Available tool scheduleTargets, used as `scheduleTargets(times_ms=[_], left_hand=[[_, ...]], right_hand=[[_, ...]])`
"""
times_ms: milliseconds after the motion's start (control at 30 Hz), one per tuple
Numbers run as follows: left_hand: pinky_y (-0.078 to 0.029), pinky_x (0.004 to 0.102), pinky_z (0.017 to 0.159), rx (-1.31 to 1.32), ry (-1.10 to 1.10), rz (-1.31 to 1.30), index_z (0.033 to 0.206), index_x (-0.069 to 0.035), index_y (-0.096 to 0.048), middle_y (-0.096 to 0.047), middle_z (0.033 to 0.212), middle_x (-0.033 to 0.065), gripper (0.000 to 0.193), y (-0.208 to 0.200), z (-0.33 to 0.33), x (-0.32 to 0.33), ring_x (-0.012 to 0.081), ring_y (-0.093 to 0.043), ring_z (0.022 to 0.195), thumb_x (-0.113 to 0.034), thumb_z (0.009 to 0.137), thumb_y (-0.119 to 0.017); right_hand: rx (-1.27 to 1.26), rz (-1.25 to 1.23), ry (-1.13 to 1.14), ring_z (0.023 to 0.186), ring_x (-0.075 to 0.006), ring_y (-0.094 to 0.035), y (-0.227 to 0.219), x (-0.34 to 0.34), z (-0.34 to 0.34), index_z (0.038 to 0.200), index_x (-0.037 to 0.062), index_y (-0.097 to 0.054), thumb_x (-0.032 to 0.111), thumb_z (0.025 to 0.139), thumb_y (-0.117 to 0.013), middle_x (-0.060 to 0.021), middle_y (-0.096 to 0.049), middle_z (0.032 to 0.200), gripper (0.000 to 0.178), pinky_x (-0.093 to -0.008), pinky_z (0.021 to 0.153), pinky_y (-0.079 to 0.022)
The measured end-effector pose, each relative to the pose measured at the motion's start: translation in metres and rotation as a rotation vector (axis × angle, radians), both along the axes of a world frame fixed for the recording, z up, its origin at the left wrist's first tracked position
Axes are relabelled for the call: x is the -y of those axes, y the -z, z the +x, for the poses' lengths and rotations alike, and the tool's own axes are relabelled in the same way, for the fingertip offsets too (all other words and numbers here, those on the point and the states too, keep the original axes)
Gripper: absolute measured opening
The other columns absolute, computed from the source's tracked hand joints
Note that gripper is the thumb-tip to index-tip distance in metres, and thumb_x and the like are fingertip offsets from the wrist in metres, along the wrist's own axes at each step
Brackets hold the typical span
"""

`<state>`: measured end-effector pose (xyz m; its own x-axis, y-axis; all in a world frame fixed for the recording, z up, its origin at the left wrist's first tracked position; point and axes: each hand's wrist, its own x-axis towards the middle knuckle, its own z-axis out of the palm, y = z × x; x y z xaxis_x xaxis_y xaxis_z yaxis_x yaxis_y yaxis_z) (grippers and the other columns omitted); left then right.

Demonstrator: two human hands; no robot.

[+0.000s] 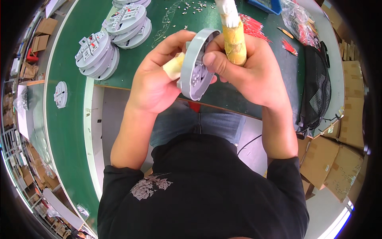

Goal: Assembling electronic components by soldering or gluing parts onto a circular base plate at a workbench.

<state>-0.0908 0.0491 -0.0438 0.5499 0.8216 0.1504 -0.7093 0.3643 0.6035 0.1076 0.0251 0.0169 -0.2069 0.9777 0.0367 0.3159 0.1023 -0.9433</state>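
A round grey plastic housing [191,67] is tilted on edge between my two hands, above the front edge of the green table. My left hand [157,77] is closed on its left side, with yellowish tape wrapped around the thumb. The thumb of my right hand [252,73] presses at the housing's open inner face, its fingers curled around the right edge. A rod wrapped in yellow tape [234,44], white higher up, stands in front of my right hand; I cannot tell whether that hand grips it. Parts inside the housing are mostly hidden by the fingers.
Stacked grey round housings [97,53] stand at the left, with a single one [61,95] nearer. Small metal pieces [195,7] lie scattered at the back. Red wires [254,27], a blue tray [266,5], a plastic bag [300,24] and a black mesh bag [316,87] are on the right.
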Motion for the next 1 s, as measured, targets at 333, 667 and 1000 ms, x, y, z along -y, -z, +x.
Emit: scheduleTargets(times_ms=[333, 667, 1000], left_hand=[[-0.059, 0.0513, 0.093, 0.072, -0.236, -0.112, 0.128, -0.005, -0.06, -0.064, 0.127, 0.0183, 0.036, 0.0, -0.008, 0.0, 0.0323, -0.066, 0.113, 0.006, 0.097, -0.045], [-0.058, 0.0372, 0.08, -0.181, -0.661, 0.202, 0.119, -0.01, -0.067, -0.065, 0.114, 0.0172, 0.04, -0.002, -0.014, 0.006, 0.0282, -0.066, 0.102, 0.012, 0.092, -0.048], [-0.043, 0.0269, 0.074, -0.976, -0.942, 1.137, 0.104, -0.01, -0.076, -0.053, 0.102, 0.008, 0.025, -0.011, -0.06, 0.032, 0.0169, -0.053, 0.085, 0.006, 0.089, -0.062]], right_hand=[[0.342, 0.022, 0.023, 0.062, -0.0112, -0.056, -0.008, 0.007, 0.0, 0.091, 0.001, -0.065, 0.015, 0.09, -0.074, -0.0033, -0.059, 0.068, 0.017, -0.0327, 0.057, -0.045], [0.65, 0.166, -0.047, 0.067, -0.0388, -0.057, -0.006, 0.01, -0.005, 0.086, 0.001, -0.062, 0.015, 0.085, -0.072, -0.0194, -0.059, 0.07, 0.017, -0.045, 0.061, -0.045], [0.705, 0.226, -0.17, 0.069, -0.0405, -0.06, 0.007, 0.015, 0.001, 0.087, 0.0028, -0.065, 0.018, 0.083, -0.072, -0.0186, -0.062, 0.072, 0.017, -0.0451, 0.061, -0.047]])
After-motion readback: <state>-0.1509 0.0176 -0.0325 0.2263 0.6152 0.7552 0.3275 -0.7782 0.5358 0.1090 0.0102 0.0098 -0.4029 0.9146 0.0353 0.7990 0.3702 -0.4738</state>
